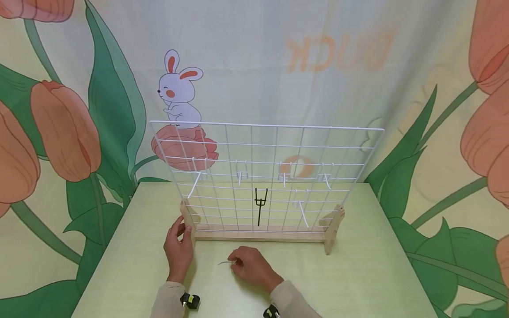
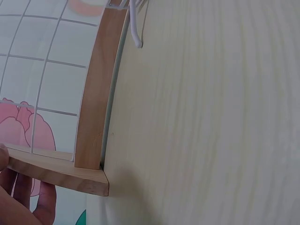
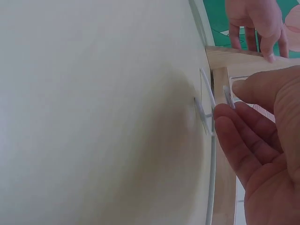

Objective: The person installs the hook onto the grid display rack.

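A white wire grid panel (image 1: pixel 266 125) stands upright in a wooden stand (image 1: pixel 260 236) on the table. My left hand (image 1: pixel 179 251) grips the stand's left side piece, thumb on the near face and fingers behind it, as the left wrist view also shows. In front of the base, my right hand (image 1: pixel 254 267) pinches a white wire hook (image 3: pixel 201 115) between thumb and fingertips, low over the table. One thin prong of it points left in the head view; the fingers cover part of it.
Several white hooks (image 1: pixel 194 185) hang on the grid, along with one black hook (image 1: pixel 260 215) near the middle. Their prongs stick out toward me. Behind the table (image 1: pixel 370 274) hangs a printed curtain (image 1: pixel 254 57) with tulips and a rabbit.
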A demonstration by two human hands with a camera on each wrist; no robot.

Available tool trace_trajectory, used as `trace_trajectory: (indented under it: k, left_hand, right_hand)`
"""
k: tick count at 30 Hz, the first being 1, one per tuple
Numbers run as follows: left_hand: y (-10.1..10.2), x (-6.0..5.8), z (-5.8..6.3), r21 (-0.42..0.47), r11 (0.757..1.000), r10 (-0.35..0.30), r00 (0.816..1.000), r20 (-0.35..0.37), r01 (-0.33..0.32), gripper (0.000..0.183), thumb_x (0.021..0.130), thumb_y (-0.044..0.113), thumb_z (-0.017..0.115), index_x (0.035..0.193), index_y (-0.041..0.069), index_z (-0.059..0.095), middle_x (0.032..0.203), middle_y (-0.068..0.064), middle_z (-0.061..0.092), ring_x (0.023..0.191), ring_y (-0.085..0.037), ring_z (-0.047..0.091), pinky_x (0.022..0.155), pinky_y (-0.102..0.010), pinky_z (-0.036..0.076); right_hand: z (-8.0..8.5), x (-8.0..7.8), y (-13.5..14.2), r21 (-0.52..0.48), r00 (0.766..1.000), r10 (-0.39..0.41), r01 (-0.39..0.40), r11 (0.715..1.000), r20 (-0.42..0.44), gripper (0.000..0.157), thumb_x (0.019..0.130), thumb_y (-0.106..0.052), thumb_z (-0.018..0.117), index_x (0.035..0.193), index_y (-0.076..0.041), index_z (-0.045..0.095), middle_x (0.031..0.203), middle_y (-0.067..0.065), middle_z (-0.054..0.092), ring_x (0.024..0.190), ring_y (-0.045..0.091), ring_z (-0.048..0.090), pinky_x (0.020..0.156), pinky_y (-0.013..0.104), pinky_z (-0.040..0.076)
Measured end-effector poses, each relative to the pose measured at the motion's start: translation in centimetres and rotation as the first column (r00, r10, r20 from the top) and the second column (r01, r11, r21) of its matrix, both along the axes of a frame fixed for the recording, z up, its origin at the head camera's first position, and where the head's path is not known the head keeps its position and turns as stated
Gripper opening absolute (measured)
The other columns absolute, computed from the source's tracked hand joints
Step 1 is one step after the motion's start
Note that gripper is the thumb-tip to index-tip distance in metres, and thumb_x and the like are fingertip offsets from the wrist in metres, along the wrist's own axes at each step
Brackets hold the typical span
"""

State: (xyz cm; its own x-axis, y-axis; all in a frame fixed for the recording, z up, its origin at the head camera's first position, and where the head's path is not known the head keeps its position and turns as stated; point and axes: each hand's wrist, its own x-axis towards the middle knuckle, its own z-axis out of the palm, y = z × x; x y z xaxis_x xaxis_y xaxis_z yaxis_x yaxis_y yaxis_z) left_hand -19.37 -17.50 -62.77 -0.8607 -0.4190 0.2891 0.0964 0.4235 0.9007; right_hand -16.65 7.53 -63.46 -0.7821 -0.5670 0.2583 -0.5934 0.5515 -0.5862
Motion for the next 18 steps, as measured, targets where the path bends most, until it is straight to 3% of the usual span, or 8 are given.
trace_trajectory:
  k: [4,13,18]
  left_hand:
    - [-0.1,0.0,0.0,0.011,1.0,0.0,1.0,-0.007,0.0,0.044,0.107,0.013,0.064,0.15,0.016,0.058,0.129,-0.017,0.068,0.116,-0.025,0.066,0.079,0.001,0.042]
    - [0.0,0.0,0.0,0.002,1.0,0.007,1.0,0.005,-0.007,0.045,0.107,0.013,0.063,0.152,0.016,0.057,0.128,-0.016,0.067,0.116,-0.024,0.066,0.08,-0.001,0.043]
    - [0.0,0.0,0.0,-0.011,1.0,0.01,1.0,0.006,-0.01,0.044,0.107,0.012,0.064,0.151,0.015,0.058,0.126,-0.016,0.067,0.114,-0.023,0.065,0.08,-0.002,0.043]
  right_hand:
    - [-0.1,0.6,-0.1,-0.012,0.999,0.02,-0.02,1.0,-0.047,0.015,0.09,-0.008,0.08,0.105,-0.01,0.079,0.096,-0.002,0.077,0.083,-0.003,0.068,0.077,0.005,0.049]
    - [0.6,0.6,0.3,-0.01,0.998,0.013,-0.013,1.0,-0.059,0.014,0.095,-0.011,0.077,0.108,-0.012,0.078,0.102,-0.002,0.076,0.089,0.006,0.072,0.079,0.014,0.054]
    - [0.8,-0.3,0.5,0.084,0.988,0.013,0.0,0.996,-0.156,0.016,0.095,-0.01,0.075,0.11,-0.017,0.078,0.117,-0.003,0.075,0.111,0.013,0.07,0.098,0.028,0.056]
